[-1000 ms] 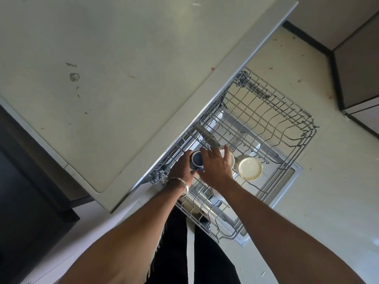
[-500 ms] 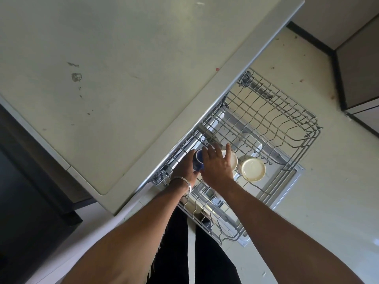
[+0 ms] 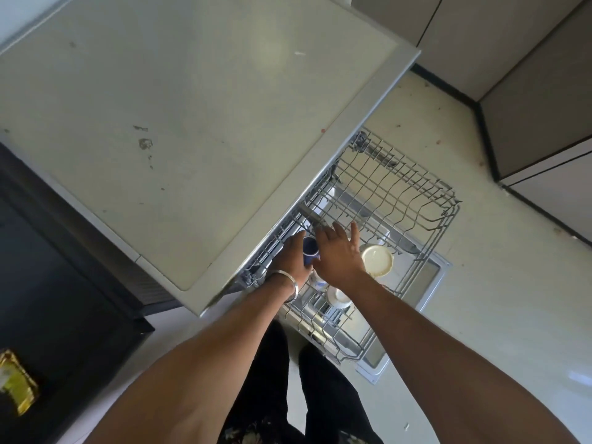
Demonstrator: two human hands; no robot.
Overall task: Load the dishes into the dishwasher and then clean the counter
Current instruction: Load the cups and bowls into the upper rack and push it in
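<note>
Blue ceramic shows between the 2 hands: a small blue cup (image 3: 310, 249) sits low at the near-left corner of the pulled-out wire rack (image 3: 400, 200), just under the counter (image 3: 192, 123) edge, its mouth facing up toward the camera so its long axis runs roughly along the line of sight. The left hand (image 3: 293, 257) is wrapped round the cup from the counter side, fingers curled on its wall, and is plainly the hand that carries it. The right hand (image 3: 338, 253) lies just beside the cup on its other side, fingers straight and spread over the rack wires, grasping nothing; whether its edge touches the cup cannot be told. Beyond the right hand a cream bowl (image 3: 377, 261) rests in the rack, and 2 more pale pieces (image 3: 336, 296) sit nearer the person's body. Judging from this, the cup is being seated among the tines, and the left hand, nearer and already gripping, would need to tip or lower it into a free slot. Stains remain on the counter.
</note>
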